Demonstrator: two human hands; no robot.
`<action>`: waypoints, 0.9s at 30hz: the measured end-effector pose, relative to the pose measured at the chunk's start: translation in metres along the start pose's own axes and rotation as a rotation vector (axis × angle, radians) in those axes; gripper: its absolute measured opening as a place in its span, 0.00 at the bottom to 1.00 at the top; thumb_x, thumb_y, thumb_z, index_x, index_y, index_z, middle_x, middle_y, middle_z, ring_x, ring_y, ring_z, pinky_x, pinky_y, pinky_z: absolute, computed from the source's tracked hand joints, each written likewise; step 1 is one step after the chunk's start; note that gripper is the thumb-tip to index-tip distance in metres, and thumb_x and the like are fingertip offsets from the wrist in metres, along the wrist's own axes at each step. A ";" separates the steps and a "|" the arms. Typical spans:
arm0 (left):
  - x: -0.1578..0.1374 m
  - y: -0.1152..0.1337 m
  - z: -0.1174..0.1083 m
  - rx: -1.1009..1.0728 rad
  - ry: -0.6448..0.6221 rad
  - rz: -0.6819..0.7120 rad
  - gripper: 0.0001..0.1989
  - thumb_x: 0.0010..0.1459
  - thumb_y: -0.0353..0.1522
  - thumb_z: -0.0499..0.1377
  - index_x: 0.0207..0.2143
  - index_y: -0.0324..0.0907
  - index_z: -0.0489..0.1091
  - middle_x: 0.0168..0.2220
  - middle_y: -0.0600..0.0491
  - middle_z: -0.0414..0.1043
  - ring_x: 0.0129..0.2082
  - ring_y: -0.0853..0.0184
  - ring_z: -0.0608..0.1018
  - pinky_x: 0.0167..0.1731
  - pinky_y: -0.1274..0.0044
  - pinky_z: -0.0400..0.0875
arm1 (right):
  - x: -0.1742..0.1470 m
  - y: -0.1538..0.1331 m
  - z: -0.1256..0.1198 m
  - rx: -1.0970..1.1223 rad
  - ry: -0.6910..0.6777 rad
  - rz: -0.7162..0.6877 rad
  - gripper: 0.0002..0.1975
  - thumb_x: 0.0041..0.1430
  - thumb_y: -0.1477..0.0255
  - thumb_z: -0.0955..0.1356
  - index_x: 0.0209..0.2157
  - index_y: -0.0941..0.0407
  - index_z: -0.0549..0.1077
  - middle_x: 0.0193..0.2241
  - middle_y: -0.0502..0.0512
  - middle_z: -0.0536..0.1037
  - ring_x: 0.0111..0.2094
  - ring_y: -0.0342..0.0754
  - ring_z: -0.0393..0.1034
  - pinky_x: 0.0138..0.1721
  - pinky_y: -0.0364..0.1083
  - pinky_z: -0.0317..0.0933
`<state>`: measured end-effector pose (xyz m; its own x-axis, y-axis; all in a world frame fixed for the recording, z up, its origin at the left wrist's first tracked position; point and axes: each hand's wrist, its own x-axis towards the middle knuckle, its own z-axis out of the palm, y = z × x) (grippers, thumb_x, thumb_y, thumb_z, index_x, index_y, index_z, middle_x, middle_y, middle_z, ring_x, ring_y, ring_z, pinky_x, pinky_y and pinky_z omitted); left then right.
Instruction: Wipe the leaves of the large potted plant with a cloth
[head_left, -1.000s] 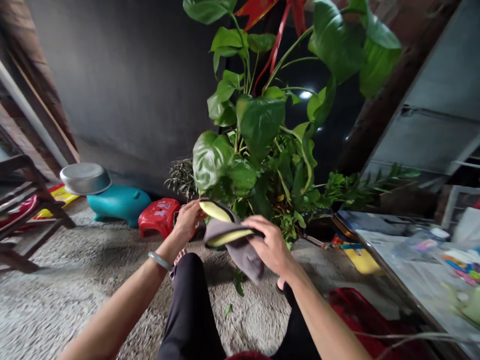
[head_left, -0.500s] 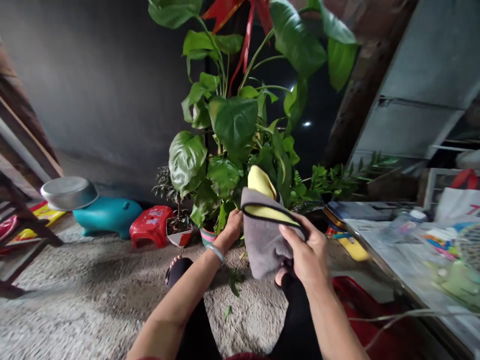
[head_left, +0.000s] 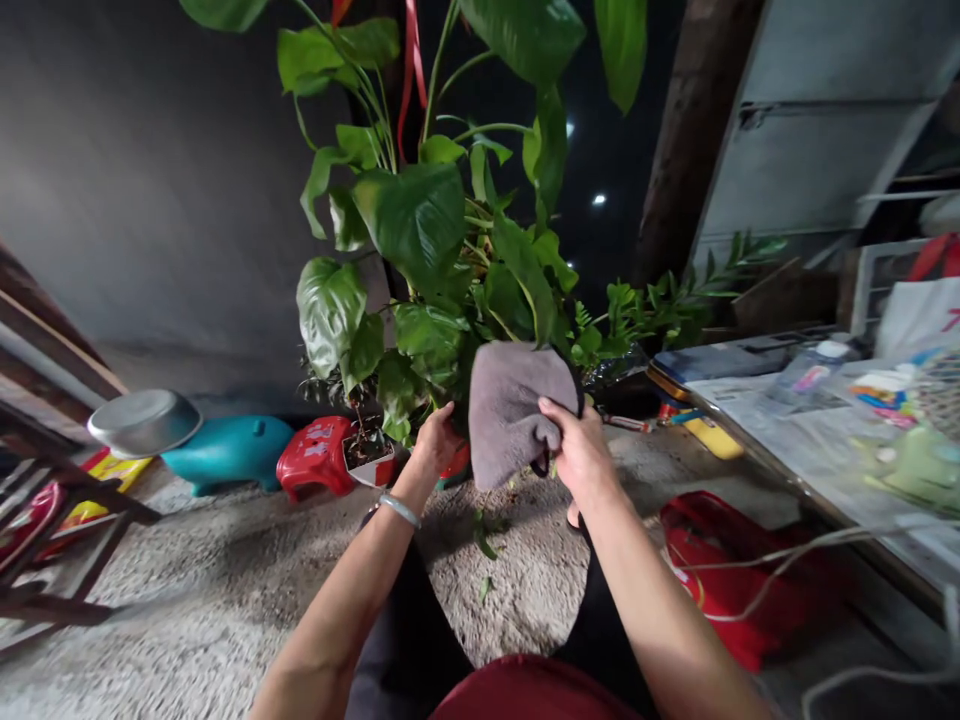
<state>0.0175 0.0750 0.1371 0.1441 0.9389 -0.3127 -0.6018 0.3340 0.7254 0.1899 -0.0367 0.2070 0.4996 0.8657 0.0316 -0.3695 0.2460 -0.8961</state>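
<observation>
In the head view, my right hand (head_left: 583,442) is closed on a grey cloth (head_left: 517,410), its thumb pressing on the near side. The cloth hangs in front of the lower leaves of a large green potted plant (head_left: 412,220). My left hand (head_left: 437,440), with a bracelet on the wrist, is at the plant's low foliage just left of the cloth. Its fingers are curled, and whatever is between them is hidden. Part of the plant's pot (head_left: 456,466) shows behind that hand.
On the left stand a red stool (head_left: 315,455), a teal animal-shaped seat (head_left: 232,450) with a metal basin (head_left: 146,420) on it, and a small potted plant (head_left: 369,450). A cluttered table (head_left: 757,400) is at right, with a red bag (head_left: 727,560) below and a loose cable.
The cloth has turned so its grey side faces me and the yellow side no longer shows. Both hands sit slightly further left, and the view has shifted.
</observation>
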 end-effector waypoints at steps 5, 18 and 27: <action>-0.007 0.002 -0.005 0.089 -0.011 0.027 0.07 0.56 0.35 0.67 0.35 0.42 0.76 0.32 0.48 0.84 0.42 0.53 0.86 0.45 0.68 0.82 | -0.010 0.042 0.013 -0.019 0.037 0.246 0.14 0.35 0.66 0.79 0.24 0.53 0.75 0.18 0.45 0.77 0.20 0.43 0.69 0.22 0.41 0.63; -0.012 -0.010 0.009 0.067 -0.035 0.052 0.08 0.61 0.36 0.65 0.41 0.43 0.77 0.39 0.50 0.85 0.40 0.62 0.86 0.40 0.73 0.81 | -0.014 0.019 -0.018 -0.519 -0.084 -0.342 0.11 0.50 0.64 0.74 0.37 0.52 0.80 0.41 0.60 0.84 0.42 0.57 0.79 0.46 0.56 0.75; 0.001 -0.047 -0.032 0.474 -0.090 0.117 0.15 0.52 0.41 0.73 0.37 0.41 0.80 0.39 0.45 0.84 0.46 0.54 0.84 0.48 0.68 0.79 | -0.059 0.063 -0.117 -0.262 0.056 0.298 0.20 0.41 0.63 0.79 0.38 0.56 0.83 0.27 0.53 0.83 0.26 0.51 0.78 0.28 0.48 0.74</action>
<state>0.0212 0.0576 0.0827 0.1762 0.9690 -0.1732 -0.1980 0.2073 0.9580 0.2291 -0.1234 0.0971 0.4452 0.8556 -0.2641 -0.2959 -0.1377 -0.9452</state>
